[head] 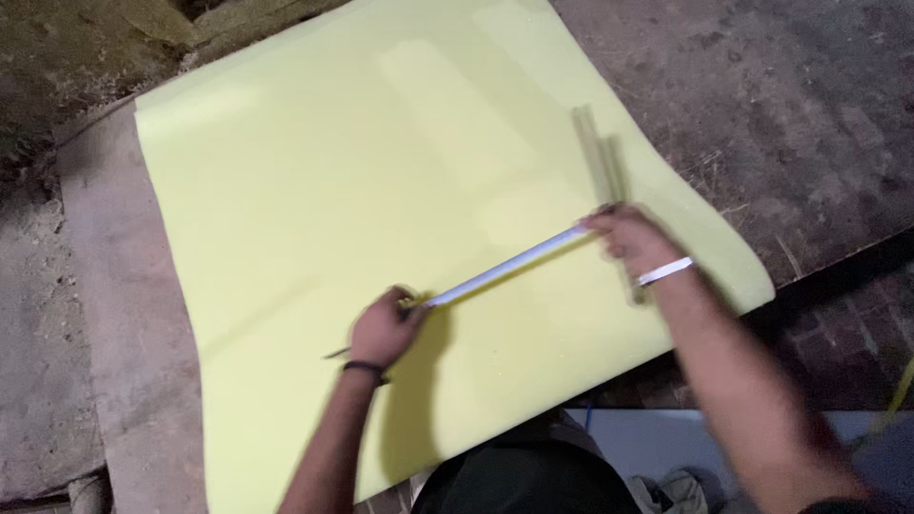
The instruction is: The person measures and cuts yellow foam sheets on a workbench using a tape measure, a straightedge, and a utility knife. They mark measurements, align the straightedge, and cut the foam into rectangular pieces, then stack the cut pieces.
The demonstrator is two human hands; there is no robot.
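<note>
A large pale yellow sheet (362, 171) lies spread over a rough flat surface. Across its lower middle a white measuring tape (505, 269) is stretched slantwise. My left hand (383, 328) pins the tape's lower left end to the sheet, fingers closed on it, a dark band at the wrist. My right hand (633, 240) grips the tape's upper right end and wears a white wristband. A long thin greenish stick (602, 167) lies on the sheet under my right hand, running up and away from it; it is blurred.
The sheet rests on a worn dark board (790, 114) that extends to the right. A concrete ledge (105, 314) borders the left side. Below, at the frame's bottom, are my dark clothing (519, 481) and a pale blue-grey surface (638, 443).
</note>
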